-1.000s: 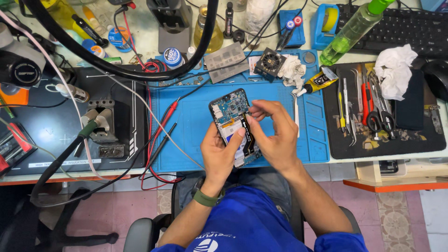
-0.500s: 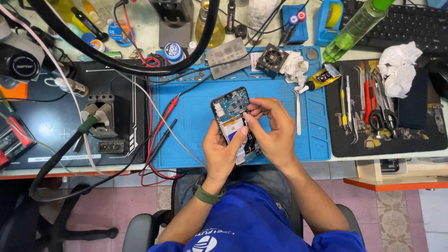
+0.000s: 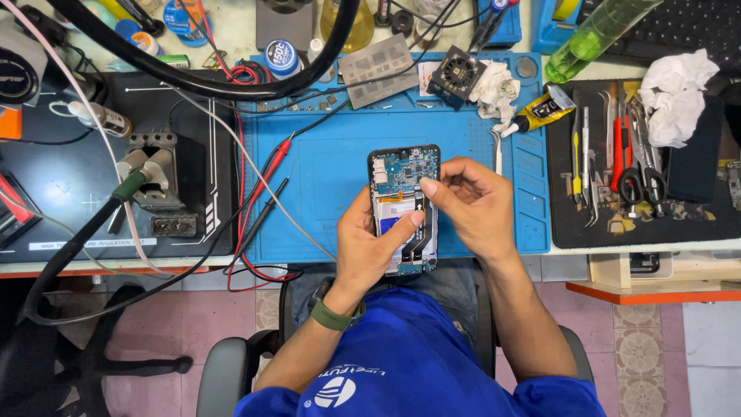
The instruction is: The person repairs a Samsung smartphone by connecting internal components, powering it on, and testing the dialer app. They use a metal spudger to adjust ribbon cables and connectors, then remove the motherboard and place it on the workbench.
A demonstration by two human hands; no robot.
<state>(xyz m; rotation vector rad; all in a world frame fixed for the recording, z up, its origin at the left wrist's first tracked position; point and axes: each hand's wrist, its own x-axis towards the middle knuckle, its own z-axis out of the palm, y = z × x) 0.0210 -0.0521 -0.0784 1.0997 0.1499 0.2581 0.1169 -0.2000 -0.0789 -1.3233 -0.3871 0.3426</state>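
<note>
- Support is given by the left hand point(image 3: 369, 251), whose grip is closed around the opened smartphone point(image 3: 404, 207), thumb laid on the flex cable; it should be kept steady above the blue repair mat point(image 3: 332, 166).
- Fine work is done by the right hand point(image 3: 472, 207), fingertips pinched at the phone's right edge, holding no tool; light pressure is judged best.

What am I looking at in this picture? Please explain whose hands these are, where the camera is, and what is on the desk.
The camera sits on a person's head and looks down at their own two bare hands. The left hand holds an opened phone with its back cover off, so the circuit board shows. The right hand touches the phone's upper part with its fingertips. Under the hands lies a blue work mat. To the right, a black tray holds tweezers and scissors. Red and black probe leads lie to the left.
</note>
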